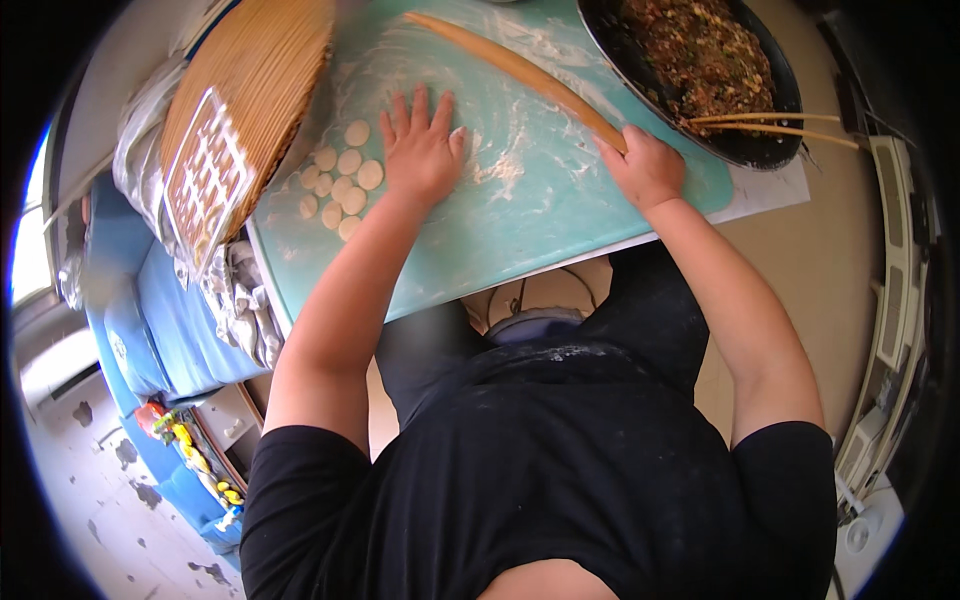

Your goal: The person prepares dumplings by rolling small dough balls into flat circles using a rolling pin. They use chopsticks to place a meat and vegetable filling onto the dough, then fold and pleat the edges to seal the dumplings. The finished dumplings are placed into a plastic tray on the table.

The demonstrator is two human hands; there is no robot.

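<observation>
My left hand (pixel 422 150) lies flat on the floured green mat (pixel 450 260), fingers spread. Whether anything is beneath its palm cannot be seen. Just left of it is a group of several small round dough pieces (pixel 349 161), pale and flattened. My right hand (pixel 645 168) is wrapped round the near end of a long wooden rolling pin (pixel 520 68). The pin slants away to the far left across the mat, its far end near the top edge. Loose flour (pixel 500 168) is scattered between my two hands.
A dark pan (pixel 735 150) of chopped filling (pixel 700 60) stands far right, with chopsticks (pixel 770 122) across its rim. A round slatted tray (pixel 255 50) and a white plastic rack (pixel 212 170) are at the left. Beyond the table's left edge stands a blue sofa (pixel 170 310).
</observation>
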